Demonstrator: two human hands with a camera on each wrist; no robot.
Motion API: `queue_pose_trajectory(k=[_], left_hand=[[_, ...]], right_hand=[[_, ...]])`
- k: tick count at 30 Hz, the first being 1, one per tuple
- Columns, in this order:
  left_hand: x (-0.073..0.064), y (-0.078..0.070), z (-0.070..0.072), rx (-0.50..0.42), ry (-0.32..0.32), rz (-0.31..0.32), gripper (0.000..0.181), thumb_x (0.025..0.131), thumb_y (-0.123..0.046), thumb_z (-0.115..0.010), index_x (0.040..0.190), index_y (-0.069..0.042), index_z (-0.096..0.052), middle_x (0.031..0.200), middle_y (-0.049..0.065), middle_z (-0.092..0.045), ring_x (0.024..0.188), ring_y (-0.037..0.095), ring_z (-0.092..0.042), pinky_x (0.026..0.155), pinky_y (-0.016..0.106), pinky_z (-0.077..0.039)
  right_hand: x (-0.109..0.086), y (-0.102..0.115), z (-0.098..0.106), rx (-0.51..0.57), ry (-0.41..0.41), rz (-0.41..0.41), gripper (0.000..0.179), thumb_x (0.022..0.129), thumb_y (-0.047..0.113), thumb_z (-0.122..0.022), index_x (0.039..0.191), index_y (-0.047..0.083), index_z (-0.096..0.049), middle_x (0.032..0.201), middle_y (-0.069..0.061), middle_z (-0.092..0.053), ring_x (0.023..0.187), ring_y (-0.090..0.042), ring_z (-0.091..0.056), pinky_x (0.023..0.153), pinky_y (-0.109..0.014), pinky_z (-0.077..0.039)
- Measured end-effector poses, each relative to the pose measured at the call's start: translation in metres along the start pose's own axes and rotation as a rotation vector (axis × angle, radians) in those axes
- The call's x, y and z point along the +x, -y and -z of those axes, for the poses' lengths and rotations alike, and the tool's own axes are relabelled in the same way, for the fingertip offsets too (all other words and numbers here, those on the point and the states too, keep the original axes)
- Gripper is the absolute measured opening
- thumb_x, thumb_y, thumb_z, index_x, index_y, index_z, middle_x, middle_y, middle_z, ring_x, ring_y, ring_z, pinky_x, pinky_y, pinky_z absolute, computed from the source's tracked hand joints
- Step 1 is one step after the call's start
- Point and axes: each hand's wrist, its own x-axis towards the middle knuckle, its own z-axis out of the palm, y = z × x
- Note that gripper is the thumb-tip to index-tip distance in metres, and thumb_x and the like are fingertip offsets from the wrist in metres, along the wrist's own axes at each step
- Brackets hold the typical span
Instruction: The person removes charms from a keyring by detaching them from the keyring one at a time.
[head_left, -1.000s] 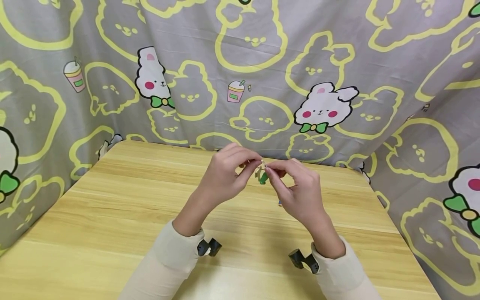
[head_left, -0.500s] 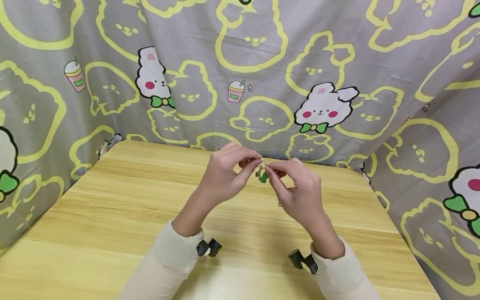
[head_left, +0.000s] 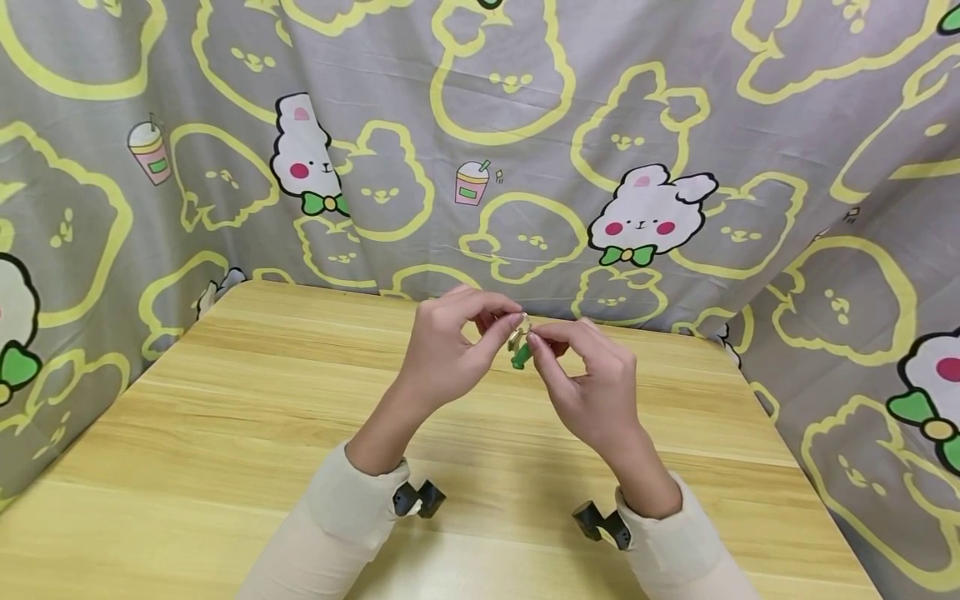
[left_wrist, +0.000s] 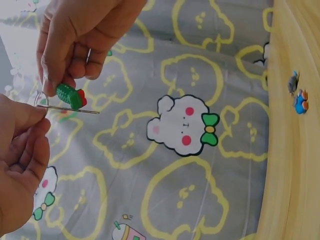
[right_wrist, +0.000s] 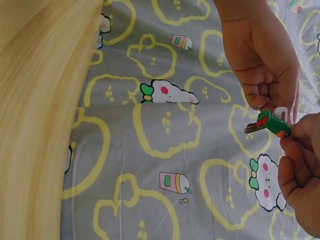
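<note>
A key ring [left_wrist: 42,95] with keys [right_wrist: 255,128] and a green charm [head_left: 521,357] is held up between both hands over the far half of the table. My left hand [head_left: 450,354] pinches the ring close to a key's head between thumb and forefinger. Opposite it, the right hand [head_left: 598,383] pinches the ring beside the charm's upper end. In the left wrist view the charm shows a ribbed green body and a red tip, and one key [left_wrist: 75,109] sticks out next to it. Fingertips hide part of the ring.
In the left wrist view, a small blue and orange toy figure [left_wrist: 301,102] and a grey piece [left_wrist: 293,81] lie on the wooden table [head_left: 247,417]. A grey curtain [head_left: 405,75] with cartoon prints surrounds the far side and both flanks. Both wrists carry black cameras [head_left: 418,498].
The right hand has shifted slightly left, and the charm has swung to a left tilt. The small blue thing seen below the right hand earlier is now hidden behind it.
</note>
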Motion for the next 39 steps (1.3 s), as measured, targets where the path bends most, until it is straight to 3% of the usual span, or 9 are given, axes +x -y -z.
queue_pose_trajectory(k=[4, 10, 13, 39], left_hand=[[0.0003, -0.0003, 0.0, 0.025, 0.048, -0.009, 0.01, 0.092, -0.005, -0.076, 0.101, -0.002, -0.076, 0.083, 0.003, -0.073, 0.069, 0.011, -0.06, 0.065, 0.024, -0.051], [-0.0007, 0.0022, -0.0009, 0.186, 0.125, -0.118, 0.005, 0.093, -0.007, -0.075, 0.098, -0.004, -0.076, 0.086, 0.002, -0.073, 0.071, 0.016, -0.06, 0.067, 0.025, -0.049], [-0.0016, 0.0035, -0.0016, 0.213, 0.139, -0.138, 0.004, 0.093, -0.007, -0.076, 0.096, -0.004, -0.076, 0.084, 0.002, -0.073, 0.071, 0.018, -0.06, 0.067, 0.025, -0.048], [-0.0019, 0.0022, 0.0025, 0.154, 0.081, -0.059, 0.006, 0.091, -0.002, -0.076, 0.096, -0.001, -0.078, 0.082, 0.005, -0.073, 0.069, 0.015, -0.06, 0.062, 0.026, -0.053]], right_hand=[[-0.0002, -0.0007, -0.0002, -0.008, -0.005, -0.006, 0.008, 0.087, -0.002, -0.076, 0.095, 0.0, -0.075, 0.079, -0.007, -0.072, 0.069, -0.018, -0.065, 0.068, -0.026, -0.051], [-0.0012, -0.0023, 0.0023, -0.039, 0.0, -0.018, 0.008, 0.088, -0.002, -0.075, 0.095, 0.001, -0.075, 0.08, -0.007, -0.072, 0.07, -0.02, -0.064, 0.065, -0.03, -0.05], [-0.0018, -0.0034, 0.0029, -0.056, 0.009, -0.006, 0.007, 0.088, -0.001, -0.075, 0.095, 0.001, -0.075, 0.081, -0.007, -0.072, 0.07, -0.019, -0.064, 0.064, -0.03, -0.051], [-0.0019, -0.0027, -0.0016, -0.053, 0.022, 0.031, 0.008, 0.088, 0.0, -0.076, 0.096, -0.001, -0.075, 0.083, -0.009, -0.074, 0.071, -0.018, -0.066, 0.066, -0.032, -0.053]])
